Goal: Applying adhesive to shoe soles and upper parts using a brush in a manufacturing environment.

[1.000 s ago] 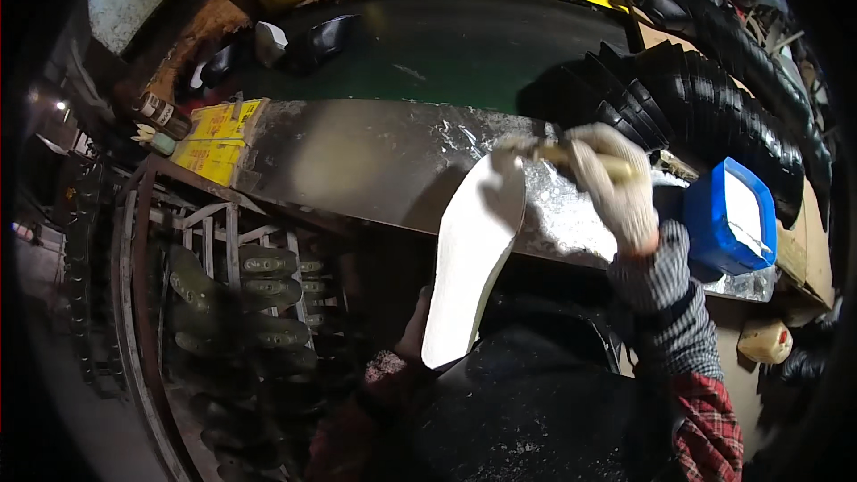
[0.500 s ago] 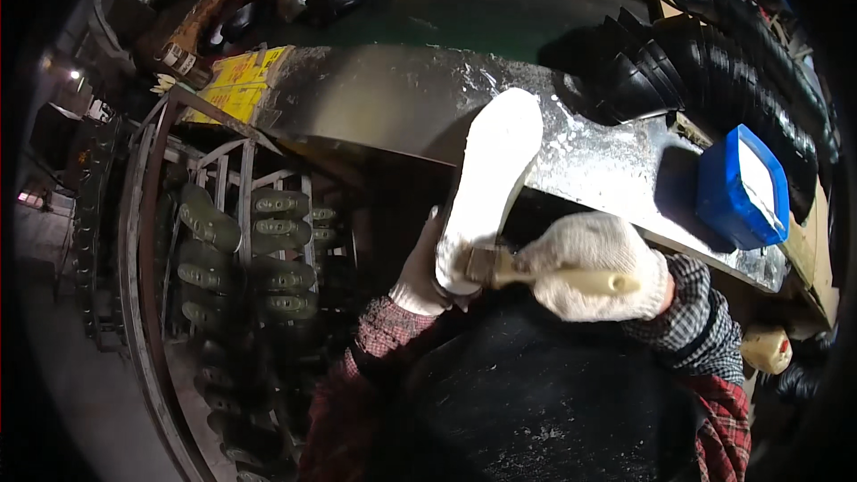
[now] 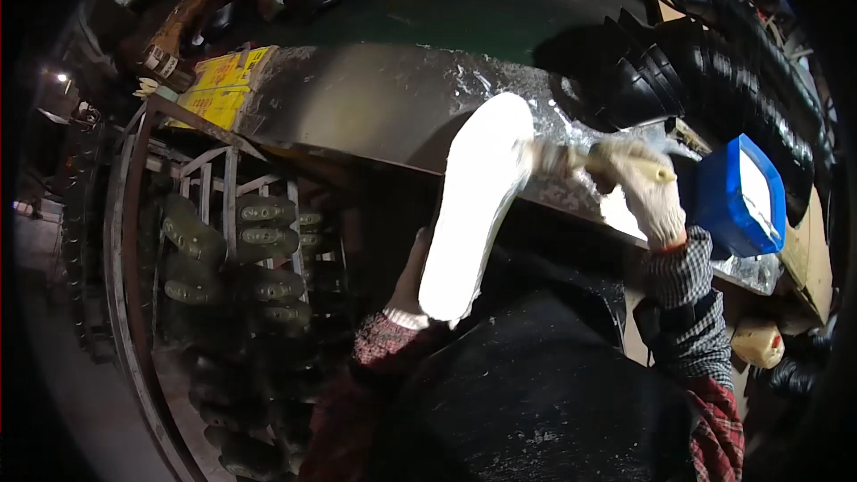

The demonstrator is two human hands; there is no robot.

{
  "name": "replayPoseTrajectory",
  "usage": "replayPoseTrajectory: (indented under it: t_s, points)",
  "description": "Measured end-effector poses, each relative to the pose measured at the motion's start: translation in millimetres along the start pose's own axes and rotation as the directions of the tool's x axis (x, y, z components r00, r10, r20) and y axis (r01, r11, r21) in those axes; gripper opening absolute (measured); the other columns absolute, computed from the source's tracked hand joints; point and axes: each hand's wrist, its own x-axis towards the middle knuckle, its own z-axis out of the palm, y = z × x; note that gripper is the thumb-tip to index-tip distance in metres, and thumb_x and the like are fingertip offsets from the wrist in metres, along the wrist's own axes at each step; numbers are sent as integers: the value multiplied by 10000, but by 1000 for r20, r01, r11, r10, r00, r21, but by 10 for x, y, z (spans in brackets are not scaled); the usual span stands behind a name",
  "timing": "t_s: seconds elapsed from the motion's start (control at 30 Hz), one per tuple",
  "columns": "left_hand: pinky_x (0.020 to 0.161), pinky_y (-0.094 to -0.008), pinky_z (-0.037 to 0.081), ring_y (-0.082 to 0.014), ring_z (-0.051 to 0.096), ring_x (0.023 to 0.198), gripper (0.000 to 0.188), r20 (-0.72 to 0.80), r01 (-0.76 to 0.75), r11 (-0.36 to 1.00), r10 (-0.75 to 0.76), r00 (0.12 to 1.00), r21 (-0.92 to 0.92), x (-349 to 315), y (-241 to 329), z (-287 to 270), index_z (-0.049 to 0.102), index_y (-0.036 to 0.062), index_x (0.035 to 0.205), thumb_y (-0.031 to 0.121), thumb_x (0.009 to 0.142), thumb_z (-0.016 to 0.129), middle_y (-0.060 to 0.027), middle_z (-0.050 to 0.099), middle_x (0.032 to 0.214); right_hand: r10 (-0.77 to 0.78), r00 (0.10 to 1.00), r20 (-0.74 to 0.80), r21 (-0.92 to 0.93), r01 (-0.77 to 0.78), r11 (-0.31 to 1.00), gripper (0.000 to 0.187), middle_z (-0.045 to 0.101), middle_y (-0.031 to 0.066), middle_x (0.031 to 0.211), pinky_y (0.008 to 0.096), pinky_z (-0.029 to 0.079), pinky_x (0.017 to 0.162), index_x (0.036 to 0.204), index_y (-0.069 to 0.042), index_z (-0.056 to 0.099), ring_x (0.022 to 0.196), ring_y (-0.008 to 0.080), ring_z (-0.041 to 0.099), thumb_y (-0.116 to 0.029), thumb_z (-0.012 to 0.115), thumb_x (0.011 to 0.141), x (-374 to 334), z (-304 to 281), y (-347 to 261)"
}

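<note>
A long white shoe sole (image 3: 478, 205) points away from me in the middle, its face up and shining under the light. My left hand (image 3: 410, 290), in a pale knitted glove, is closed around its near left side, and most of the fingers are hidden beneath it. Gloved as well, my right hand (image 3: 644, 180) grips a paintbrush (image 3: 558, 159) by its pale handle. The bristles meet the right edge of the sole near its wide far part, blurred by motion. Right of that hand stands a blue tub (image 3: 719, 205) with white stuff inside.
A metal bench (image 3: 357, 107) with white smears runs across ahead. Nested black glossy pieces (image 3: 661, 80) crowd its right end. At left, a metal rack (image 3: 120, 241) carries several dark green soled shoes (image 3: 268, 239). A pale plastic jug (image 3: 757, 344) sits low at right.
The brush in my right hand has gone from the near heel end up to the far right edge of the sole. My left hand still holds the sole, which shows whole now.
</note>
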Motion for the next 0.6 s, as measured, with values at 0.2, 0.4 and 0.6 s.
replayPoseTrajectory:
  t_s: [0.2,0.4,0.6]
  points:
    - [997,-520,482,-329,563,1219,697,208,77,964,-24,978,-254,-126,29,-604,349,136,1502,614,996,332,-138,494,1431,-473,850,231,-446,525,725,382,642,101,1001,319,531,784,1176,-50,657,879,241,654,-7,747,807,269,121,-103]
    - [1086,-444,420,-283,483,1319,643,158,41,983,-12,987,-178,-171,37,-605,325,145,1515,559,1022,320,-109,441,1484,-359,875,324,-425,474,771,282,648,98,918,336,546,761,1102,-61,697,858,248,654,-52,737,823,186,-107,-555]
    - [879,-445,567,-323,589,1184,602,245,-27,979,77,966,-200,1,251,73,358,130,1487,523,1032,324,-178,497,1411,-406,775,484,-543,630,556,260,651,153,984,361,560,758,1137,-65,682,910,311,645,-125,648,886,762,222,-566]
